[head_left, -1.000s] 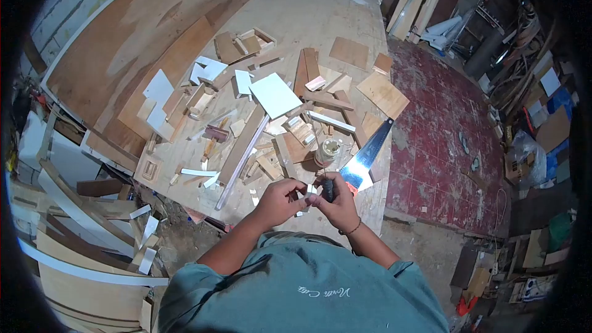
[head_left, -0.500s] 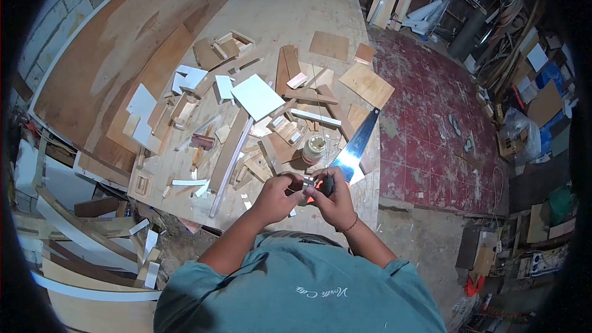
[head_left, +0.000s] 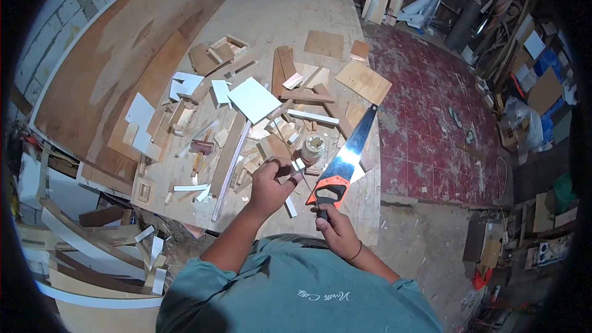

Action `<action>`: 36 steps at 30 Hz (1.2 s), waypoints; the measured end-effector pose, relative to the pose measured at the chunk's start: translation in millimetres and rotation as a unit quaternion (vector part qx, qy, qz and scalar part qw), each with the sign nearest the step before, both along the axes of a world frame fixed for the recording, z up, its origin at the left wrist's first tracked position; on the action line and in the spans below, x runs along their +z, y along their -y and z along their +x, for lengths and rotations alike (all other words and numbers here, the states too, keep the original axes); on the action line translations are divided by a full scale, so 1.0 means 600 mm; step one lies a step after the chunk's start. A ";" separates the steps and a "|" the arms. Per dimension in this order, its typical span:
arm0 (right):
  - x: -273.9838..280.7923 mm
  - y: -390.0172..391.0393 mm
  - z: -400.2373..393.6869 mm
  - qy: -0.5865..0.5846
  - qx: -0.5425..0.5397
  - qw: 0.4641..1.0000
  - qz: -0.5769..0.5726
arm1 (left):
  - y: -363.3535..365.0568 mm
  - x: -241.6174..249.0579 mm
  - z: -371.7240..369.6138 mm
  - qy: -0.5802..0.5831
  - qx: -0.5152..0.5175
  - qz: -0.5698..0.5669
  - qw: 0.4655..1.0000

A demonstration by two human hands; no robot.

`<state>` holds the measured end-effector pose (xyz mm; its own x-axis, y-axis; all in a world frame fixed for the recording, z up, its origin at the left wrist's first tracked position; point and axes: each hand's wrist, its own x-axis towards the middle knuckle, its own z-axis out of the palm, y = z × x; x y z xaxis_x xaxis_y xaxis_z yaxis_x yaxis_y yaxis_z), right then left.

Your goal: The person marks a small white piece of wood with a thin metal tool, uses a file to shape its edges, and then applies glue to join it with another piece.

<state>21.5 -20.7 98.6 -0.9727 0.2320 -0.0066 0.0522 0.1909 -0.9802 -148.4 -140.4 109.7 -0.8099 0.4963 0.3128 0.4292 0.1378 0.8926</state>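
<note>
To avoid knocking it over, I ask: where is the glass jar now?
In the head view, the glass jar stands near the centre, left of the handsaw blade, beyond and right of the left hand.

Teal short-sleeved shirt [head_left: 296,311], white script lettering [head_left: 323,295].
I make out loose sleeves [head_left: 200,280] and a thin, dark bracelet [head_left: 357,251] around the right wrist [head_left: 350,246].
</note>
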 end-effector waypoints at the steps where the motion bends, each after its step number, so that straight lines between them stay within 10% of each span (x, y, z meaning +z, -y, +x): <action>1: 0.006 -0.002 0.002 0.014 0.001 1.000 0.006 | -0.004 0.000 0.001 0.002 -0.005 -0.002 1.000; 20: -0.024 0.002 0.030 0.040 -0.039 0.995 -0.077 | -0.029 -0.005 0.014 -0.147 -0.060 0.005 0.987; 29: -0.019 -0.006 0.018 0.015 -0.019 0.949 -0.314 | -0.011 -0.059 -0.002 0.288 -0.247 0.092 0.921; 36: -0.068 -0.043 0.008 -0.007 -0.131 0.937 -0.323 | 0.007 -0.243 -0.024 0.143 -0.149 -0.229 0.951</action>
